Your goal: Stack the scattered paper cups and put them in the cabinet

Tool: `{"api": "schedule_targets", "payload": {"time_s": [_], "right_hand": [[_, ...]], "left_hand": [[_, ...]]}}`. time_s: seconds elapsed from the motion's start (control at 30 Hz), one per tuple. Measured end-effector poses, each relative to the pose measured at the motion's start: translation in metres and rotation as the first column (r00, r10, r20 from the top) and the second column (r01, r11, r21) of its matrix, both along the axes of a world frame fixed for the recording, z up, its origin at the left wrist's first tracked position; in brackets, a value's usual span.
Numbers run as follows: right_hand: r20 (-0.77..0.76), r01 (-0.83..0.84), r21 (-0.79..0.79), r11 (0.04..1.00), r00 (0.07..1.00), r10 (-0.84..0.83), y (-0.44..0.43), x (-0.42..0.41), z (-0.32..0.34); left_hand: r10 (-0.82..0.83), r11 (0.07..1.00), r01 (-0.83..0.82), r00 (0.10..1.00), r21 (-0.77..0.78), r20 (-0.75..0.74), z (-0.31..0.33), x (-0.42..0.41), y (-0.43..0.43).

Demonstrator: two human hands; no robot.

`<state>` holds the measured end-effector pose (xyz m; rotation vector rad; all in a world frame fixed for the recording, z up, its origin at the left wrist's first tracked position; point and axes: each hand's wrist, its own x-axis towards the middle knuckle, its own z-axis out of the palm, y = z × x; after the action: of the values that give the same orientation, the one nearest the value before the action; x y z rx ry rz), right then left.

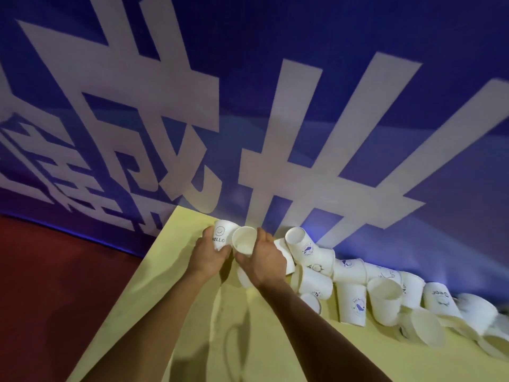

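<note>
Gripping white paper cup printed with smiley and "HELLO" in left hand, fingers curled round its wall, at far edge of pale yellow flat tabletop. Holding plain white paper cup with mouth facing camera in right hand, thumb and fingers wrapped round it, same far edge. Cups touching side by side; cannot tell whether either rests on tabletop. Third white paper cup partly hidden under right palm. Heap of remaining white paper cups, several blue-printed, tumbled along tabletop's far right edge. Blue banner with large white characters behind tabletop. Dark red floor left of tabletop.
</note>
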<state>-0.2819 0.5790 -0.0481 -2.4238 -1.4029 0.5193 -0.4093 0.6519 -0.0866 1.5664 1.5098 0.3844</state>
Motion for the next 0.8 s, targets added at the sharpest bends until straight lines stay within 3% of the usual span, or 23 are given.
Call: {"api": "schedule_targets", "payload": {"time_s": [0.13, 0.33, 0.53, 0.8], "right_hand": [[-0.037, 0.027, 0.054, 0.998, 0.999, -0.025, -0.011, 0.001, 0.011], [-0.145, 0.135, 0.267, 0.954, 0.984, -0.098, -0.049, 0.016, 0.062], [-0.263, 0.228, 0.429, 0.874, 0.957, -0.121, -0.128, 0.063, 0.112], [-0.463, 0.352, 0.467, 0.811, 0.879, -0.115, -0.313, 0.156, 0.132]], "left_hand": [[0.085, 0.995, -0.084, 0.996, -0.046, 0.031, -0.002, -0.002, -0.011], [0.211, 0.978, -0.207, 0.969, -0.039, 0.131, 0.041, 0.007, -0.046], [0.185, 0.983, -0.172, 0.933, -0.069, 0.308, 0.106, 0.054, -0.114], [0.118, 0.990, -0.066, 0.859, -0.121, 0.499, 0.170, 0.138, -0.292]]}}
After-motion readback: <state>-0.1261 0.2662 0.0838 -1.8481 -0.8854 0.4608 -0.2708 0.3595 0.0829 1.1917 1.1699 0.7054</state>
